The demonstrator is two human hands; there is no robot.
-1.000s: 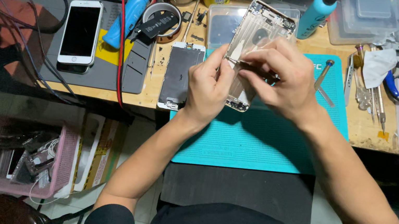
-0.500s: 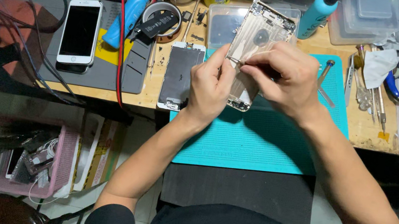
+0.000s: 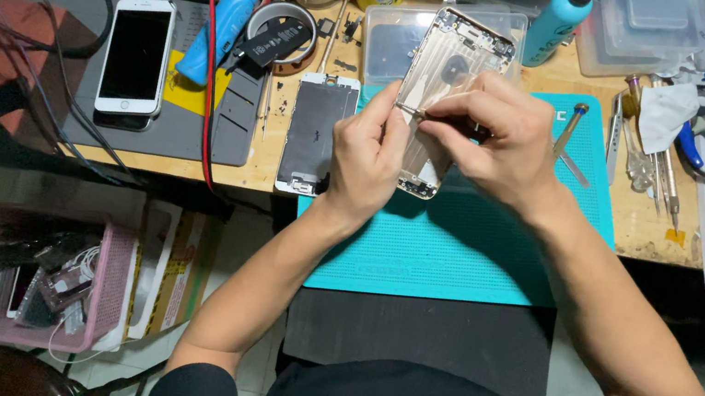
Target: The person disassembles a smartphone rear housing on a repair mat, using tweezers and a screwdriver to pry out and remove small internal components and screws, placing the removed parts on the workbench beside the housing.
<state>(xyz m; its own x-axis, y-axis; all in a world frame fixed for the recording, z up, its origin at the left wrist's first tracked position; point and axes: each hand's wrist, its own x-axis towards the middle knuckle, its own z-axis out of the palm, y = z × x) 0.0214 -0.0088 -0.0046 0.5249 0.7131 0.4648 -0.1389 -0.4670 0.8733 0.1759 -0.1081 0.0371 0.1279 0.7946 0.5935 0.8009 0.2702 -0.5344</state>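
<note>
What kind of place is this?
Probably a phone repair bench. The hands hold an opened phone housing, a detached phone screen lies beside it, and tweezers and small tools wait on the table.

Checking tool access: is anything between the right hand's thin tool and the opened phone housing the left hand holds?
Nothing visible. The right hand brings the thin metal tool straight onto the silver opened phone housing, which the left hand grips from the side.
</note>
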